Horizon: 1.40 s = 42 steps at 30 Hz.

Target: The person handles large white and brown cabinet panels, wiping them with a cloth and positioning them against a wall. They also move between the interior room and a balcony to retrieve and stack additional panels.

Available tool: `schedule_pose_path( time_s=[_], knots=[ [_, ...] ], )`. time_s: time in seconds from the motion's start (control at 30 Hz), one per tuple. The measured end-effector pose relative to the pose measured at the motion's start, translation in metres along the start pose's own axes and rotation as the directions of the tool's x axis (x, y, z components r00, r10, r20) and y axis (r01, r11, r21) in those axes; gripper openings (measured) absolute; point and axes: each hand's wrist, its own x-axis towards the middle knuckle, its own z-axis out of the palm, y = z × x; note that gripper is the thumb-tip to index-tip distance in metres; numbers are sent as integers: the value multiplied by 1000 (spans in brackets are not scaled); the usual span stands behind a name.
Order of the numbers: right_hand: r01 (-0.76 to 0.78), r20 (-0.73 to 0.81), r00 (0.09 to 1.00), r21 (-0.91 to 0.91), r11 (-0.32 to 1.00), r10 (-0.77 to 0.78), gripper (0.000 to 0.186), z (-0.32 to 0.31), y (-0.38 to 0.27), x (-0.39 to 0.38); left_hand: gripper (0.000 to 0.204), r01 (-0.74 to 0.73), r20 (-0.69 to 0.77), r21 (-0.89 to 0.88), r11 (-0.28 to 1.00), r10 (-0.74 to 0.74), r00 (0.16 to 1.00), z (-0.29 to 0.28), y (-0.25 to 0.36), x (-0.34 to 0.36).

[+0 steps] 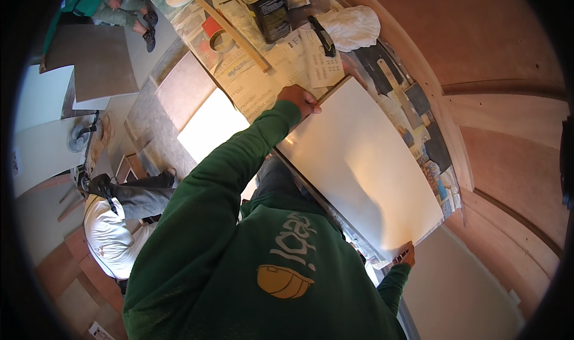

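A large white rectangular panel (365, 166) with a dark edge lies flat across the workbench in front of me. My left hand (301, 99) is closed on its far left corner, thumb on the top face and the other fingers curled at the edge. At the opposite end, my right hand (405, 255) grips the near right corner, its fingers partly hidden by the panel. Green sleeves cover both my forearms.
Beyond the panel, the paper-covered bench (251, 89) carries a tape roll (222, 41), a wooden strip (230, 26), a metal can (263, 11), a black-handled cutter (321, 36) and a white cloth (350, 28). Wooden panelling (490, 35) stands along the right. Two people (113, 232) are at left.
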Motion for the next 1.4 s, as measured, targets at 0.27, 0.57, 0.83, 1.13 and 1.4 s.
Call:
schedule_pose_path(
  time_s=[0.27,0.57,0.83,1.13,1.4],
  knots=[
    [29,-69,997,-72,997,-34,50,2,-8,-16,22,-54,-47,96,994,59,997,5,-1,0],
    [53,-40,998,-45,998,-55,51,-1,-4,-3,24,-28,-27,409,912,43,999,-1,30,-10],
    [62,147,983,281,958,-107,29,-12,45,86,24,-380,-64,411,829,442,895,26,-51,42],
    [312,-86,919,-438,843,-385,62,-5,8,14,27,-230,67,280,932,220,973,7,-3,28],
    [258,3,957,-461,849,-289,69,-13,24,52,22,-94,178,52,994,84,980,4,-46,78]
  ],
)
